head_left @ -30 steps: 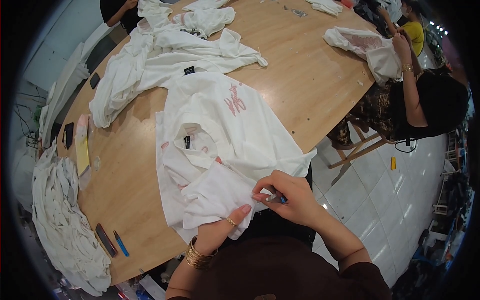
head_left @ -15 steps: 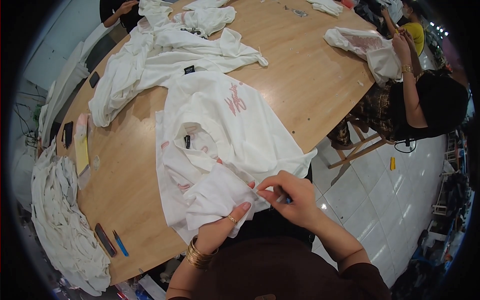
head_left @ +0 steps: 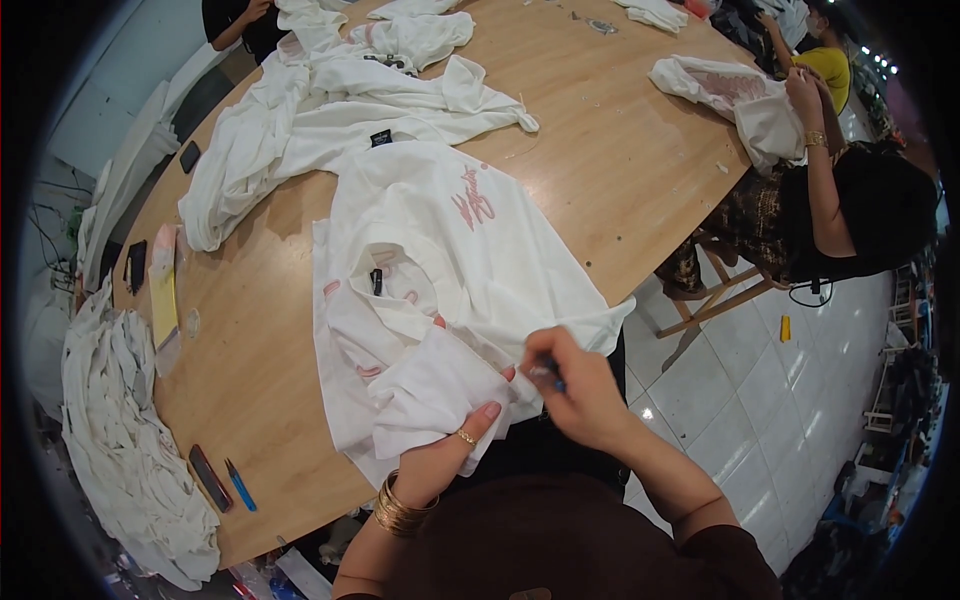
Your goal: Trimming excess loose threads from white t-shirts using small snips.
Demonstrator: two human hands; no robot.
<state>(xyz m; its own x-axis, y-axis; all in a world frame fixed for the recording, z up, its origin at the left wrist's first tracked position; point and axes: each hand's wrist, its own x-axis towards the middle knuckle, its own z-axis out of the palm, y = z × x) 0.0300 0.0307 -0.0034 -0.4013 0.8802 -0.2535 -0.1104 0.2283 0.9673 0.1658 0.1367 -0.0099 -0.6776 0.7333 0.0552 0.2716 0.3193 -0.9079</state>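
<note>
A white shirt [head_left: 500, 260] with pink script on it lies over the table's near edge, its collar turned toward me. My left hand [head_left: 450, 455], with a ring and gold bangles at the wrist, is closed on a folded part of the shirt, thumb on top and a fingertip showing at the cloth's edge. Just right of that edge is my right hand [head_left: 588, 400], its fingers curled round a small blue tool [head_left: 559, 384]. Most of the tool is hidden in the fist, and the hand is slightly smeared by motion.
White garments [head_left: 270, 150] are heaped farther back; another pile [head_left: 130, 440] hangs over the left edge. A blue slim tool [head_left: 240, 486] and a dark red-edged object [head_left: 210, 480] lie at the table's near left. At right, a seated co-worker handles a white garment [head_left: 765, 120].
My right hand has moved slightly up and right, away from the cloth's edge, and its fingers have curled in. My left hand and the shirt stay nearly as they were.
</note>
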